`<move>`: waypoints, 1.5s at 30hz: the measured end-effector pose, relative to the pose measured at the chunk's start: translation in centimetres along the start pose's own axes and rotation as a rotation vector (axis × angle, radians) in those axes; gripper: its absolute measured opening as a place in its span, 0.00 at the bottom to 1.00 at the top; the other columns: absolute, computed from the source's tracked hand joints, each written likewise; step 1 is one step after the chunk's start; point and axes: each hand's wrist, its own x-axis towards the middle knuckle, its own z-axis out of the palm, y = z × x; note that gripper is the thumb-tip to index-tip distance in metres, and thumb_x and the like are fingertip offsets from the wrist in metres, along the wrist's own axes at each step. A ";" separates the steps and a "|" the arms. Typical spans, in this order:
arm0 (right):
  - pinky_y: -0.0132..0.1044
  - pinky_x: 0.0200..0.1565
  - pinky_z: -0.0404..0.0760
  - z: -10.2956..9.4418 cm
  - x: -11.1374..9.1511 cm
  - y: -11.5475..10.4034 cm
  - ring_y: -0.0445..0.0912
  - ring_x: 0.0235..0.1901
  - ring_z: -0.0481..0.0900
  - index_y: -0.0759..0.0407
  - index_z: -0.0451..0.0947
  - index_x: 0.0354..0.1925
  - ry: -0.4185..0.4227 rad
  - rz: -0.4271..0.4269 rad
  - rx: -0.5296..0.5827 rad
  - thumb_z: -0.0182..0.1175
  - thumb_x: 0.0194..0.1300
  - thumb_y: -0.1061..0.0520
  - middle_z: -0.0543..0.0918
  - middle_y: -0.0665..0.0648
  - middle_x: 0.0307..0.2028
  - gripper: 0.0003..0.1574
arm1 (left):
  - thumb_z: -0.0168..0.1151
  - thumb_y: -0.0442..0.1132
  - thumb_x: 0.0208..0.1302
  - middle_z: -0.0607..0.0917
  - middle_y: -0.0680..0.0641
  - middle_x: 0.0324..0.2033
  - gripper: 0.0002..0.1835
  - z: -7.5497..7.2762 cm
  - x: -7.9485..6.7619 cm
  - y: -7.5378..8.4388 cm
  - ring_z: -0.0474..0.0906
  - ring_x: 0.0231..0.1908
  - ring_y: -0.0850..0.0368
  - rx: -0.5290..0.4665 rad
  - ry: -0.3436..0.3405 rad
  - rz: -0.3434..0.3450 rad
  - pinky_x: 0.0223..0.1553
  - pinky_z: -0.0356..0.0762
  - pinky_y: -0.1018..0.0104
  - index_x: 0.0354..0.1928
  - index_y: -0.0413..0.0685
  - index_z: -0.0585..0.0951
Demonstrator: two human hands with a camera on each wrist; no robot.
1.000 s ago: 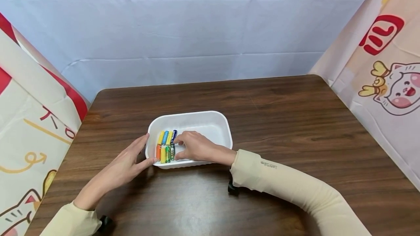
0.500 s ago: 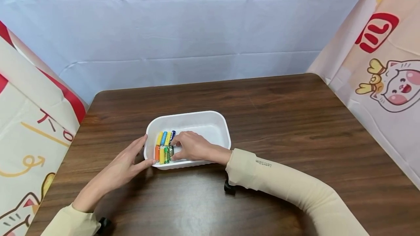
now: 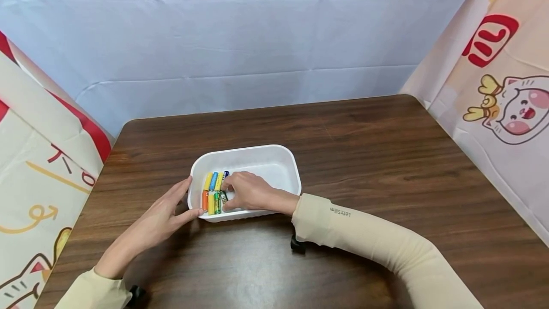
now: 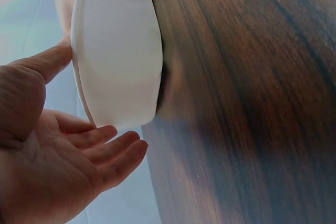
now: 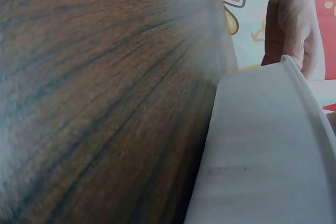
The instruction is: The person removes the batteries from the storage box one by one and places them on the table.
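A white plastic tray (image 3: 274, 156) holds several batteries in two rows at its left end. The far row has a yellow battery, a blue battery (image 3: 214, 181), another yellow one and a dark blue one. Nearer are an orange battery (image 3: 205, 201), a yellow one, a green one and a slightly tilted black-and-green battery (image 3: 224, 197). My left hand (image 3: 165, 216) rests against the tray's left end, thumb on the near rim and fingers extended along its side. Inside the tray, my right hand (image 3: 250, 192) touches the rows' right side, thumb and forefinger apart; its fingers partly cover the rightmost batteries.
The tray stands on a brown wood-grain table (image 3: 364, 166). Behind the table hangs a pale cloth (image 3: 240, 42). Printed cloths with cartoon figures flank it on both sides. In the right wrist view the tray's outer wall (image 5: 262, 150) fills the lower right.
The right hand has shifted slightly left against the batteries, and the near rightmost battery now leans. The left hand keeps its place on the tray. The head view has moved a little.
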 end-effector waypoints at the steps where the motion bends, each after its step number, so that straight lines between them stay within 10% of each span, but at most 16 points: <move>1: 0.34 0.45 0.77 0.0 0.0 0.0 0.40 0.40 0.77 0.55 0.87 0.51 0.000 -0.002 -0.005 0.79 0.58 0.46 0.85 0.48 0.39 0.25 | 0.67 0.55 0.70 0.60 0.28 0.75 0.51 0.0 0.0 0.0 0.62 0.71 0.28 0.000 0.000 -0.001 0.64 0.68 0.32 0.80 0.33 0.53; 33: 0.31 0.40 0.73 0.2 0.5 0.2 0.41 0.37 0.73 0.53 0.85 0.57 -0.042 -0.041 -0.065 0.80 0.57 0.51 0.80 0.47 0.35 0.30 | 0.67 0.56 0.70 0.59 0.28 0.76 0.52 0.1 0.1 0.1 0.64 0.70 0.28 -0.010 -0.010 -0.026 0.62 0.70 0.33 0.81 0.34 0.52; 45: 0.30 0.30 0.68 -0.1 0.3 0.1 0.41 0.32 0.71 0.57 0.84 0.41 -0.041 -0.011 -0.031 0.78 0.57 0.51 0.75 0.48 0.28 0.18 | 0.67 0.57 0.70 0.59 0.28 0.76 0.52 0.2 0.0 0.1 0.66 0.69 0.29 -0.014 -0.010 -0.031 0.60 0.73 0.35 0.81 0.35 0.52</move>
